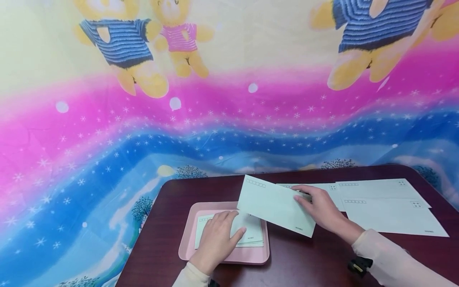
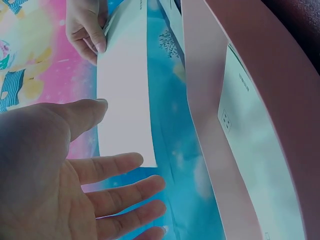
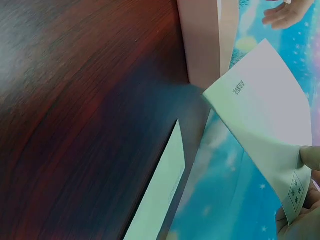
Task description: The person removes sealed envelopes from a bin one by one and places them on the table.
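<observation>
My right hand (image 1: 322, 209) pinches a pale envelope (image 1: 272, 203) by its right end, thumb on the printed face. The envelope is held up and tilted, its left corner raised near the tray's far right side. In the right wrist view the envelope (image 3: 265, 110) bends slightly near the thumb. Over the pink tray (image 1: 184, 247) hovers my left hand (image 1: 218, 237), fingers spread and relaxed, holding nothing. Several envelopes (image 1: 256, 236) lie stacked inside the tray, partly hidden by that hand. In the left wrist view the left palm (image 2: 45, 170) faces the raised envelope.
On the table's right side lie two overlapping envelopes, a nearer one (image 1: 391, 217) and a farther one (image 1: 383, 189). Another envelope (image 1: 324, 186) lies partly behind the right hand. The dark wooden table (image 1: 157, 239) meets a patterned cloth (image 1: 222, 103) at its back edge.
</observation>
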Demonstrator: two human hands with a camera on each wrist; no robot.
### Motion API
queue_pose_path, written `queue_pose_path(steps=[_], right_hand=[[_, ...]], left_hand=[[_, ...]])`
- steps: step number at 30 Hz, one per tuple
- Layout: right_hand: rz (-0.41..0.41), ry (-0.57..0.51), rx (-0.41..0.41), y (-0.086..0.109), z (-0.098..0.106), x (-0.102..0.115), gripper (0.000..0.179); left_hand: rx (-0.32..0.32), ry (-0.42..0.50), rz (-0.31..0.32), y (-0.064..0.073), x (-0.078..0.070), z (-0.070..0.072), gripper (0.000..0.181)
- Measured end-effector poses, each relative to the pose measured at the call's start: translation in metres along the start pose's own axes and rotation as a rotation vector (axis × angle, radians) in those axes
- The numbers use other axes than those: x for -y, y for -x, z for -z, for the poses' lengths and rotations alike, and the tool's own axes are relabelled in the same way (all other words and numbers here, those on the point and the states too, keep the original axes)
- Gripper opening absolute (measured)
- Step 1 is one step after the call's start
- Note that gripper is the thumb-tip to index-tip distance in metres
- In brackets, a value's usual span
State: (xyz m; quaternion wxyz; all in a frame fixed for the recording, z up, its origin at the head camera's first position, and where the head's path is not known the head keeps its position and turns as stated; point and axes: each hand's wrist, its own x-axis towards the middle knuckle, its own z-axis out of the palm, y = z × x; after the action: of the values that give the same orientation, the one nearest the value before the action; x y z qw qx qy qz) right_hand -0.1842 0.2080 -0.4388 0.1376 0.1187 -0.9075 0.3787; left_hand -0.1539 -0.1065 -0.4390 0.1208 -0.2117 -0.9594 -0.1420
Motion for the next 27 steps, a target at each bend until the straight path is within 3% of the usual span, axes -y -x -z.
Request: queue_pose_path(steps=[9, 27], right_hand=[[-0.018, 0.012, 0.024, 0.008, 0.008, -0.014, 0.032], [-0.040, 0.090, 0.024, 0.015, 0.030, -0.034, 0.031]], left_hand=[[0.050, 0.006, 0.009, -0.005, -0.005, -0.003, 0.048], [0.069, -0.029, -0.034, -0.010, -0.017, -0.005, 0.049]])
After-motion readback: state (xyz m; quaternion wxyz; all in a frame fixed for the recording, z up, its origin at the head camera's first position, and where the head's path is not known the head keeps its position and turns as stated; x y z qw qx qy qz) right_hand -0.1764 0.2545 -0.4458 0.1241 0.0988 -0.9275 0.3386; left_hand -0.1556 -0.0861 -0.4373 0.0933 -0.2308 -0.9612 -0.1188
